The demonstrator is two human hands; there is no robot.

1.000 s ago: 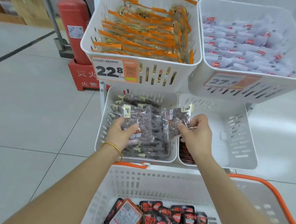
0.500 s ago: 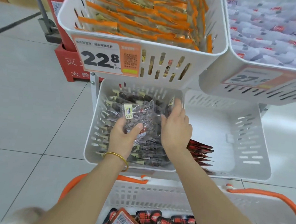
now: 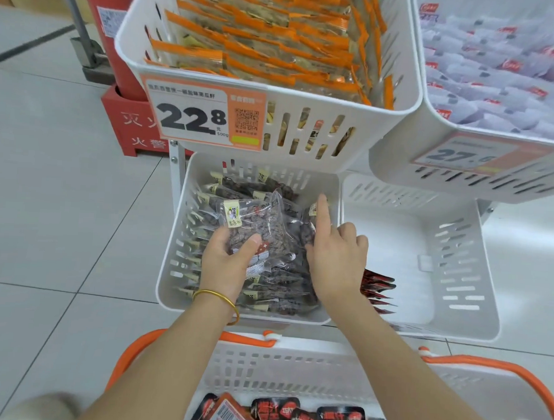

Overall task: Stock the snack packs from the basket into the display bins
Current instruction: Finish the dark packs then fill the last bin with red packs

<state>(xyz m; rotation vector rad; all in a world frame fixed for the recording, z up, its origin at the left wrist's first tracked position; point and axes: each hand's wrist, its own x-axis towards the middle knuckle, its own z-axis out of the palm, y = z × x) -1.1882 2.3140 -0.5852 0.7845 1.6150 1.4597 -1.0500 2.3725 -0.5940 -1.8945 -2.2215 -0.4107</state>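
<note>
just dropped a pack into the lower left bin (image 3: 170,252) from the right hand (image 3: 334,257), now empty, forefinger out. gripping a clear pack (image 3: 262,222) over that bin with the left hand (image 3: 226,258). more waiting in the basket (image 3: 293,365) nearby.

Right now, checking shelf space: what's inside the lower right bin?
The bin holds a few red packs against its left wall; elsewhere bare white floor. The right hand hides part of the stack.
</note>
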